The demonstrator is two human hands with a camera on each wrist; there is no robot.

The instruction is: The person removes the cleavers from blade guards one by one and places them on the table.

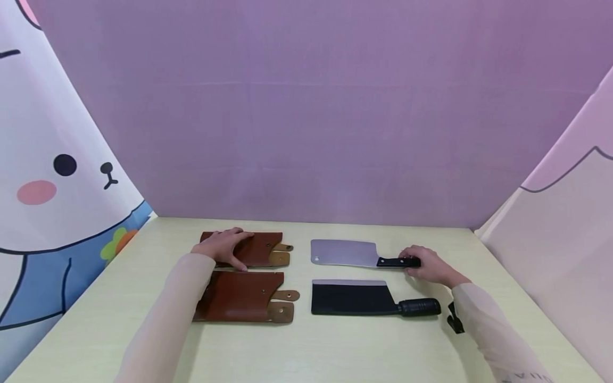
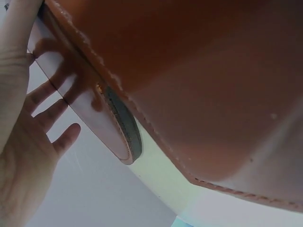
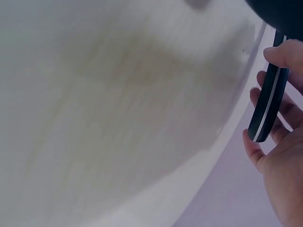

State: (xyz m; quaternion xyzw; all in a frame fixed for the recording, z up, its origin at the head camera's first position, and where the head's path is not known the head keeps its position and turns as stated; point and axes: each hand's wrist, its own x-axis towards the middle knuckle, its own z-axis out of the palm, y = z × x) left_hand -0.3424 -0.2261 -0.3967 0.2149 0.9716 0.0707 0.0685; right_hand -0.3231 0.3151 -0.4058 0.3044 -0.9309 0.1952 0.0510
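My left hand (image 1: pixel 224 246) lies on the left end of the far brown leather sheath (image 1: pixel 262 249). In the left wrist view its fingers (image 2: pixel 49 101) spread straight against the sheath (image 2: pixel 189 80) near a strap tab (image 2: pixel 122 125). A second brown sheath (image 1: pixel 241 298) lies just in front. My right hand (image 1: pixel 425 264) curls its fingers round the black handle (image 1: pixel 395 261) of the silver cleaver (image 1: pixel 342 252), which lies flat on the table. The right wrist view shows the handle (image 3: pixel 267 101) crossing the fingers (image 3: pixel 279 56). A black-bladed cleaver (image 1: pixel 349 299) lies nearer to me.
The pale yellow table (image 1: pixel 335 346) is closed in by a purple backdrop behind and printed cloth panels on both sides. A small black strap piece (image 1: pixel 455 318) hangs at my right wrist. The black cleaver's handle (image 1: pixel 419 307) lies close under my right forearm.
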